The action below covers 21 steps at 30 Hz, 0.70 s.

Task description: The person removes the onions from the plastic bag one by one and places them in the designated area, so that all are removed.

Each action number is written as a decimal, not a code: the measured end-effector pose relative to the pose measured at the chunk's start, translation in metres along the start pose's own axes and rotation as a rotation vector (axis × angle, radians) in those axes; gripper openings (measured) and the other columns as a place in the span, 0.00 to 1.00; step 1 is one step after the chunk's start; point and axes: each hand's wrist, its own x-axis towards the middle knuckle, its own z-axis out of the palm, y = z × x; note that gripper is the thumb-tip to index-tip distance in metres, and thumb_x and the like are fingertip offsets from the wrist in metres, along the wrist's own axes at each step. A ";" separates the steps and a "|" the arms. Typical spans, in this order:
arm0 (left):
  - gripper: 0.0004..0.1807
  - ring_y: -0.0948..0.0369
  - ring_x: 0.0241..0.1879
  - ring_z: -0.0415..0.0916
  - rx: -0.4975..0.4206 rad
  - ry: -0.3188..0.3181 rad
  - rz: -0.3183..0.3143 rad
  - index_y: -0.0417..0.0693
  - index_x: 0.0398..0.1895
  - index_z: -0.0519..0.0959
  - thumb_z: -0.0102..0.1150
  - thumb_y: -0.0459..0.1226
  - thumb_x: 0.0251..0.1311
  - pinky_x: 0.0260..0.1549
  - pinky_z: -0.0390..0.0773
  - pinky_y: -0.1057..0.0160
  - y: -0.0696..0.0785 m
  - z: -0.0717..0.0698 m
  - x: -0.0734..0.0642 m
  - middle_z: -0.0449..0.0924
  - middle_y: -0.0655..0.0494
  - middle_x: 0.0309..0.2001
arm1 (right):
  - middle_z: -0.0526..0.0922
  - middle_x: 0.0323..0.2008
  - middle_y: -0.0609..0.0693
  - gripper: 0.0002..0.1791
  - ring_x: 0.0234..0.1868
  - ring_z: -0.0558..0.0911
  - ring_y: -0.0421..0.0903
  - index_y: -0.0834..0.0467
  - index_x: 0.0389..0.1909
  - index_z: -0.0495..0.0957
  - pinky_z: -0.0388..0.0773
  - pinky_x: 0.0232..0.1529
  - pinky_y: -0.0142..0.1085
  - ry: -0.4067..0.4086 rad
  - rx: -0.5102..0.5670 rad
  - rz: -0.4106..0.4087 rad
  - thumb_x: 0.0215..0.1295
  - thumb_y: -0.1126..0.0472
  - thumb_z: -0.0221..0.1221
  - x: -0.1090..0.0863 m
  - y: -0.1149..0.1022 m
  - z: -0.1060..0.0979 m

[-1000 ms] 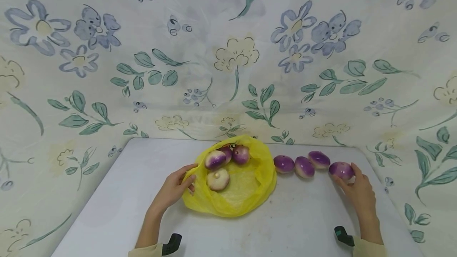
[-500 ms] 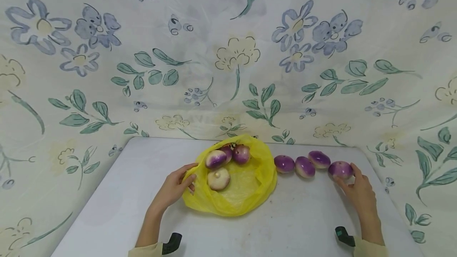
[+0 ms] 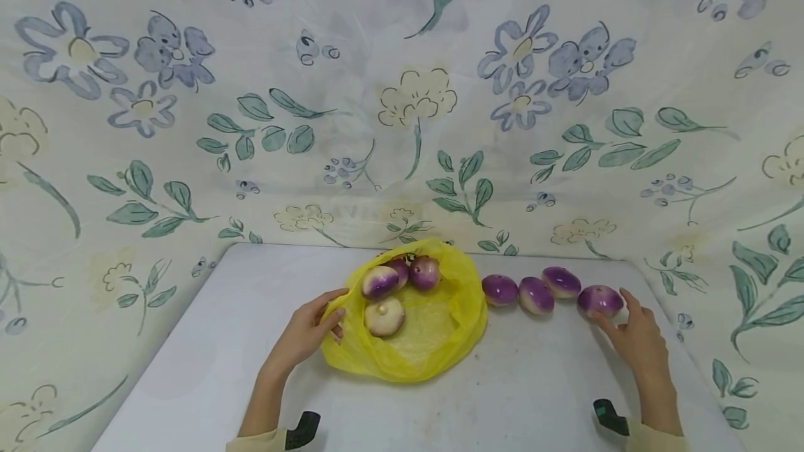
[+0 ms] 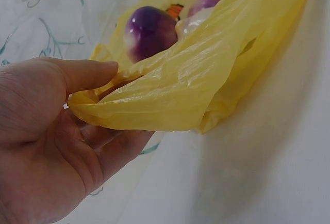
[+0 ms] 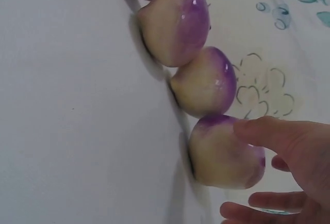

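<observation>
My left hand [image 3: 304, 330] pinches the left rim of a yellow plastic bag [image 3: 411, 367], thumb inside and fingers beneath. Several purple-and-white turnips lie in the bag, among them a pale one [image 3: 384, 317] with its root end up and a purple one [image 4: 150, 34]. At the far right end of a row of turnips, my right hand [image 3: 637, 340] is at the last turnip [image 3: 601, 300]. In the right wrist view its thumb overlaps that turnip [image 5: 224, 154], while the other fingers are spread away from it.
Between the bag and the last turnip sit three more turnips, a left one [image 3: 500, 289], a middle one [image 3: 537, 296] and a rear one [image 3: 562, 282]. All are on a white table [image 3: 490, 403]. Behind it hangs a floral cloth [image 3: 352, 89].
My right hand has loosened from the end turnip, its fingers easing slightly off to the right. The turnip has stayed in nearly the same place. My left hand still holds the bag's rim.
</observation>
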 end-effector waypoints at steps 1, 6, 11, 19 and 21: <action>0.23 0.59 0.26 0.78 0.000 -0.001 0.001 0.49 0.67 0.70 0.53 0.40 0.71 0.30 0.77 0.68 0.000 0.000 0.000 0.81 0.49 0.27 | 0.61 0.61 0.79 0.49 0.48 0.78 0.70 0.65 0.74 0.50 0.71 0.45 0.68 0.000 -0.006 -0.002 0.66 0.38 0.56 0.000 0.000 -0.001; 0.23 0.59 0.26 0.79 -0.003 -0.003 0.008 0.49 0.67 0.70 0.53 0.39 0.71 0.30 0.77 0.68 -0.001 0.000 0.001 0.81 0.49 0.27 | 0.62 0.59 0.79 0.46 0.46 0.79 0.71 0.64 0.74 0.51 0.73 0.40 0.67 0.020 -0.029 -0.022 0.67 0.41 0.57 -0.003 -0.004 -0.006; 0.23 0.59 0.26 0.79 -0.005 -0.004 0.013 0.48 0.67 0.70 0.54 0.39 0.71 0.32 0.78 0.68 -0.002 0.000 0.001 0.81 0.50 0.27 | 0.61 0.59 0.80 0.43 0.47 0.78 0.72 0.64 0.73 0.52 0.76 0.35 0.64 0.040 -0.042 -0.045 0.68 0.46 0.58 -0.008 -0.010 -0.014; 0.23 0.59 0.26 0.78 -0.019 -0.009 0.004 0.49 0.67 0.70 0.54 0.39 0.70 0.32 0.80 0.68 -0.002 0.002 0.001 0.81 0.49 0.28 | 0.60 0.60 0.81 0.43 0.49 0.78 0.72 0.64 0.72 0.55 0.77 0.31 0.59 0.059 -0.051 -0.086 0.67 0.43 0.58 -0.012 -0.017 -0.021; 0.23 0.59 0.26 0.78 -0.019 -0.010 0.003 0.49 0.67 0.70 0.54 0.39 0.70 0.33 0.80 0.68 -0.002 0.002 0.001 0.81 0.49 0.28 | 0.60 0.59 0.81 0.42 0.49 0.78 0.72 0.64 0.72 0.55 0.77 0.31 0.59 0.060 -0.051 -0.101 0.67 0.43 0.58 -0.014 -0.020 -0.022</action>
